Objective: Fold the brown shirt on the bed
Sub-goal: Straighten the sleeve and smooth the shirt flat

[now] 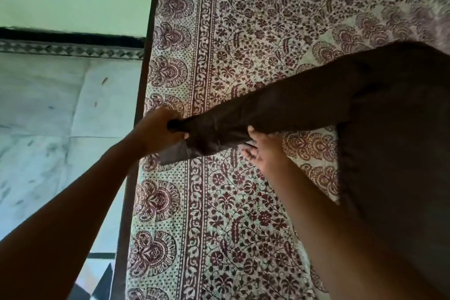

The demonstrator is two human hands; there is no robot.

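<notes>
Brown shirt (379,114) lies right on my bed (243,31); left hand (158,129) grips its sleeve end, right hand (260,151) pinches it with its other fingers loose.

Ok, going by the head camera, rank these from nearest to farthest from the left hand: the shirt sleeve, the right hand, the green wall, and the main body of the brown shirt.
1. Shirt sleeve: gripped by the left hand at its end, near the bed's left edge.
2. Right hand: just to the right, under the sleeve.
3. Green wall: up and left, beyond the bed.
4. Main body of the brown shirt: far right on the bedspread.
</notes>
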